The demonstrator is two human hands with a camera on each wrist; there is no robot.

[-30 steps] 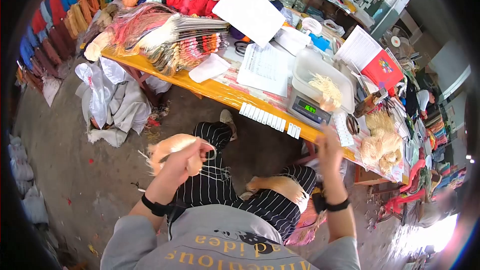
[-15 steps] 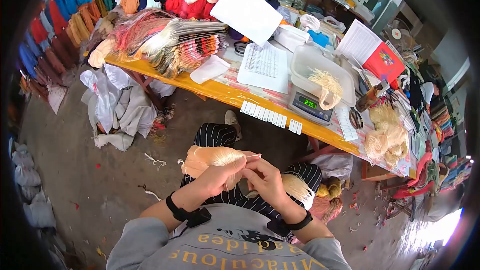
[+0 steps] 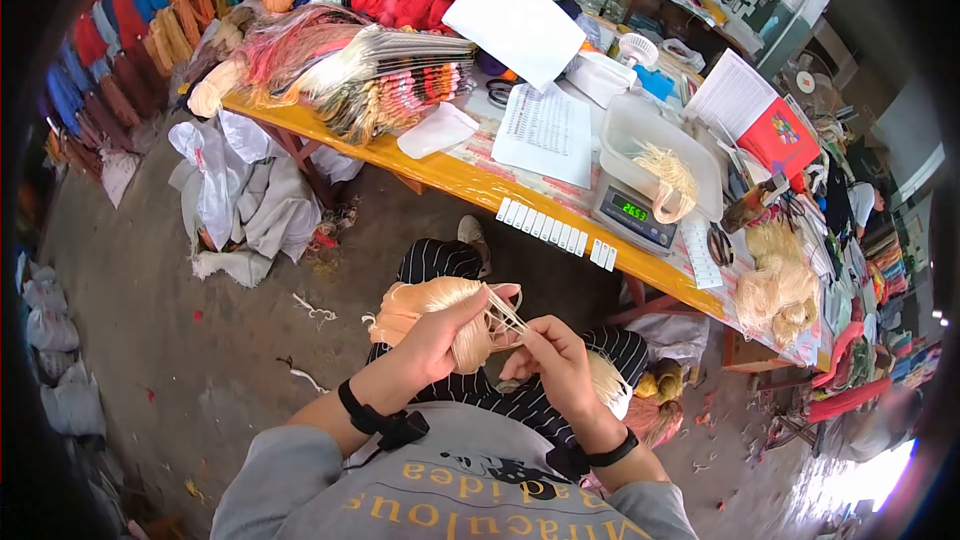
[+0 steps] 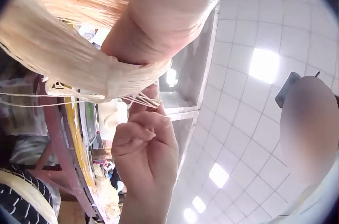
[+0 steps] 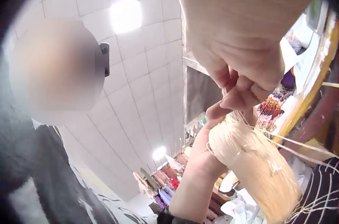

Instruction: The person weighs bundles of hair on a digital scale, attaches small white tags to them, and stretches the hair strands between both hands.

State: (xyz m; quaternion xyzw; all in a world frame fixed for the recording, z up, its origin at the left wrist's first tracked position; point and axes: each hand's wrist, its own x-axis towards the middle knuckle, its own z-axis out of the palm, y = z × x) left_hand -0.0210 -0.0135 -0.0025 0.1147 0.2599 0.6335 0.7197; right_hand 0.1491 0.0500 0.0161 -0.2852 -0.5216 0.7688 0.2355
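Observation:
My left hand (image 3: 440,338) grips a thick skein of peach and cream yarn (image 3: 412,306) above my lap, with the thumb over it. Pinched in the fingertips of my right hand (image 3: 562,365) are several thin strands (image 3: 506,316), stretched taut from the skein's end. The left wrist view shows the skein (image 4: 58,49) looped about the left hand, with the right hand (image 4: 145,155) just below. In the right wrist view both hands meet at the top of the skein (image 5: 257,163), and loose thread ends trail from it.
A second pale skein (image 3: 606,380) lies across my thigh. On the table (image 3: 450,195) a digital scale (image 3: 632,216) reads 26.53 under a plastic tub (image 3: 618,125) with yarn (image 3: 668,178) in it. Yarn bundles (image 3: 778,280), printed sheets (image 3: 545,135) and small white tags (image 3: 540,224) lie nearby.
My right hand came from beside the scale to the skein, then drew strands out to the right. The left hand brought the skein inward. The scale went from 16.94 through 27.51 to 26.53.

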